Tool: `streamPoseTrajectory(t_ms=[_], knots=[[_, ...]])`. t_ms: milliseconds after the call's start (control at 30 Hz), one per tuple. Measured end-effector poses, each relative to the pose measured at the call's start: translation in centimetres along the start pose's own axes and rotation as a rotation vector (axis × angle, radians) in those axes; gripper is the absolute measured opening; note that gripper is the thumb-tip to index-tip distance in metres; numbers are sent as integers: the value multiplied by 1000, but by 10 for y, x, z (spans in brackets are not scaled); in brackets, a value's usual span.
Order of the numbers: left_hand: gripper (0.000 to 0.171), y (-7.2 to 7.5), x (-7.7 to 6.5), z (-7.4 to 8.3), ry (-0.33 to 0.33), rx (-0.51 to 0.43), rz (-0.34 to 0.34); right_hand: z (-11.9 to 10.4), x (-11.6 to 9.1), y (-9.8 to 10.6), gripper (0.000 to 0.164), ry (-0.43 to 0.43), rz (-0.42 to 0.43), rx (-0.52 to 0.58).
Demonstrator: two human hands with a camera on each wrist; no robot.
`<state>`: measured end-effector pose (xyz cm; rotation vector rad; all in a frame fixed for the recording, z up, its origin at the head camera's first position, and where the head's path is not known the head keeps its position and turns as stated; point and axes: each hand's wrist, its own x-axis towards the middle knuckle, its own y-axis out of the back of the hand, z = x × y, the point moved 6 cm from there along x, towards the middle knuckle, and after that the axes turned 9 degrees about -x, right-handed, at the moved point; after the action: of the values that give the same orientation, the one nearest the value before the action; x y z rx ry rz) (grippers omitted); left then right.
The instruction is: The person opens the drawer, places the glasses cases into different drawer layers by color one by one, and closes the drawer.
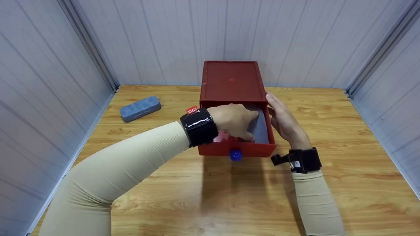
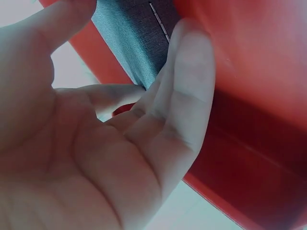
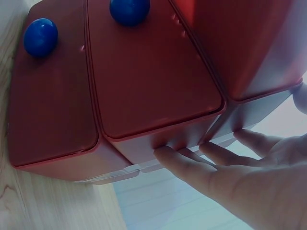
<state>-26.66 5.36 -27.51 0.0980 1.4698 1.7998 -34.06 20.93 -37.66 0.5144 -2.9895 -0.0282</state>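
Observation:
A red drawer unit (image 1: 231,80) stands at the back wall, its top drawer (image 1: 237,150) pulled out. My left hand (image 1: 231,121) reaches down into this drawer. Its thumb and fingertips lie spread at a grey-blue glasses case (image 2: 127,40), whose metal hinge shows in the left wrist view. In the head view, the case stretches along the drawer's right side, partly hidden by the hand. My right hand (image 1: 285,121) rests its extended fingertips against the unit's right side, as the right wrist view also shows.
A second blue-grey case (image 1: 140,108) lies on the wooden table (image 1: 157,196) to the left. Blue round knobs (image 3: 41,37) stick out from the drawer fronts. Pale panels (image 1: 147,42) enclose the table at the back and both sides.

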Motion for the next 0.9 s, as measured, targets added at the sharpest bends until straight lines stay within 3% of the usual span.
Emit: streamPoseTrajectory(t_ms=[167, 267, 367, 600, 733, 900], knots=[[79, 9, -8, -6, -34, -37, 19, 0, 0, -2, 60, 4, 1, 3], [78, 18, -16, -12, -59, -38, 87, 1, 0, -2, 60, 3, 3, 6], [72, 30, -27, -21, -79, -26, 184, 1, 0, -3, 61, 0, 3, 10], [55, 59, -53, -52, -171, -65, 491, 0, 0, -1, 63, 12, -2, 11], [51, 63, -57, -74, -215, -97, 594, 1, -1, 2, 65, -10, 11, 10], [48, 64, -59, -105, -205, -131, 738, 2, -2, 2, 65, -22, 20, 9]])
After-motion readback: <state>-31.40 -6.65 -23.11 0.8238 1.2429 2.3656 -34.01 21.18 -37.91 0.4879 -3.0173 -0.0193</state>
